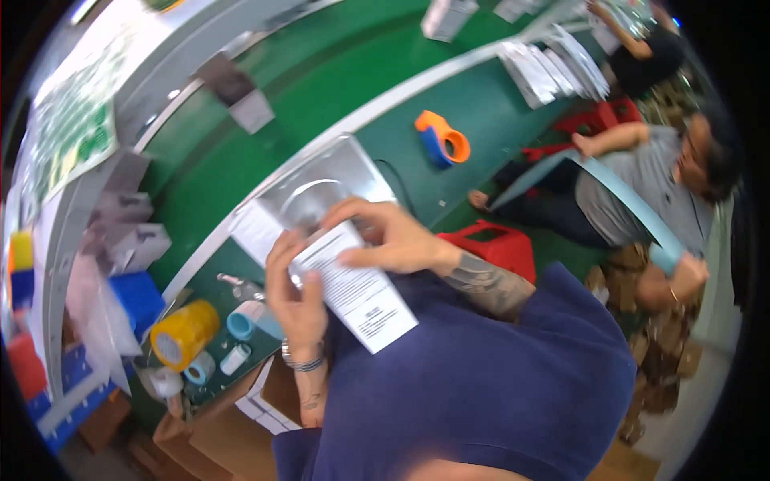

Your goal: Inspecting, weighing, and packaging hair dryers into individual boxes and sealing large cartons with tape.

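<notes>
Both of my hands are on a white carton with dark printed text, held tilted in front of my chest. My left hand grips its left edge near the top, thumb against the side. The fingers of my right hand curl over the carton's top end, and the thumb presses on its printed face. Just beyond my hands is a shiny metal tray with a round shape in it, partly hidden by my fingers. A white printed piece lies at its left edge.
An orange and blue tape dispenser, yellow tape roll and clear bottle lie on the bench. A grey-white box is on the green belt. At right, a seated person holds a light-blue sheet beside a red stool.
</notes>
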Tool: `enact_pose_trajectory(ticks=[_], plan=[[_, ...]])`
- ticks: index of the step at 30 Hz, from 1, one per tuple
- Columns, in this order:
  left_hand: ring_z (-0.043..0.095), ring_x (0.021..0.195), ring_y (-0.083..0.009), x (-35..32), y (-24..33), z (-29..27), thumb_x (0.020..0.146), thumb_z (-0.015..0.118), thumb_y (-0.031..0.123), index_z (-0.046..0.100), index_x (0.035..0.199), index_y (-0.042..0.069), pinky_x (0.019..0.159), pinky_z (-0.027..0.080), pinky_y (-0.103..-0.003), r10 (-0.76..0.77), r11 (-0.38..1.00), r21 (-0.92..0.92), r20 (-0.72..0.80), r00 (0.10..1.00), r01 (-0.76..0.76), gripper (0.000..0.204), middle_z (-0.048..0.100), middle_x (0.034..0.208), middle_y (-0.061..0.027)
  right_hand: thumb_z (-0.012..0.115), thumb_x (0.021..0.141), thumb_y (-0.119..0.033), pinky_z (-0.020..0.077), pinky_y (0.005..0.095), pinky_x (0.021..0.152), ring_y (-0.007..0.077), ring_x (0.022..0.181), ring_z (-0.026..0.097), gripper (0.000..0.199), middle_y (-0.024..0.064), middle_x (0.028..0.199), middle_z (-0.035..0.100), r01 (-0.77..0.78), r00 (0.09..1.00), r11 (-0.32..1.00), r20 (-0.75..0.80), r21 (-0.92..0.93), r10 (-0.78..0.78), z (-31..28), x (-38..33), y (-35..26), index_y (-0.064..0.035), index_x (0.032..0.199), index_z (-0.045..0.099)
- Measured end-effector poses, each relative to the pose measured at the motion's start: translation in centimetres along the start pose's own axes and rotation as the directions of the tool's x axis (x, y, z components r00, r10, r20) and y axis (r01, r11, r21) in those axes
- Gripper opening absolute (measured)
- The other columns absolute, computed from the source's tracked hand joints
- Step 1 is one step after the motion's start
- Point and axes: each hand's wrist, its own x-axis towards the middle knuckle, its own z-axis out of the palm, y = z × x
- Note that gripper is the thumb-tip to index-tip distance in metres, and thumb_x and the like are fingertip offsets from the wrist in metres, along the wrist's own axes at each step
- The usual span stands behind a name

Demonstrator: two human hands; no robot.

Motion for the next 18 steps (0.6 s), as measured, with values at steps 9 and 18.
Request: enact_pose_trajectory(ticks=[9,18], plan=[[0.029,0.133,-0.0441,2.3,-5.5,-0.6,0.08,0.07,0.034,0.022,0.144,-0.007,0.11,0.025,-0.049,-0.235,0.733,0.653,-0.018,0.972,0.189,0.089,0.029,0.144,-0.031,0.068,0.079,-0.016,0.0491,0.0287,0.068,0.0165,0.075,0.056,0.039,0.0091,0.105,0.059,0.061,0.995,0.968,-0.057,-0.242,-0.077,-1.6,13.8,10.1,-0.0045,0.114,0.057],[0.025,0.135,-0.0436,2.5,-6.4,-1.0,0.077,0.075,0.032,0.018,0.147,-0.002,0.109,0.026,-0.051,-0.218,0.746,0.637,-0.04,0.975,0.192,0.096,0.024,0.145,-0.029,0.073,0.058,-0.012,0.0428,0.0429,0.093,0.0351,0.114,0.043,0.088,0.0104,0.13,0.047,0.136,0.976,0.759,0.217,-0.637,0.008,-4.0,35.9,10.8,-0.0074,0.136,0.033]])
